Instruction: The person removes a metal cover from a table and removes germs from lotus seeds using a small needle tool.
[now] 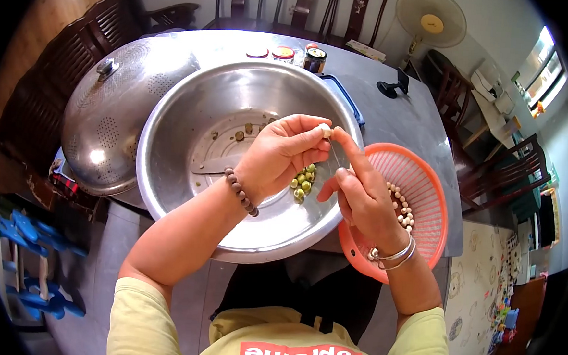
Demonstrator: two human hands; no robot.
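Over the right side of a large steel basin, my left hand pinches a small whitish peeled lotus seed between thumb and fingertips. My right hand grips a thin metal needle, whose upper end meets the seed. The right index fingertip is close beside the seed. Below the hands, a small heap of green lotus seeds lies in the basin. Partly behind my right wrist is an orange plastic basket with many pale peeled lotus seeds in it.
A knife-like flat blade and brownish scraps lie in the basin. A perforated steel lid leans at the left. Jars and a black stand are on the grey table. Wooden chairs and a fan stand beyond.
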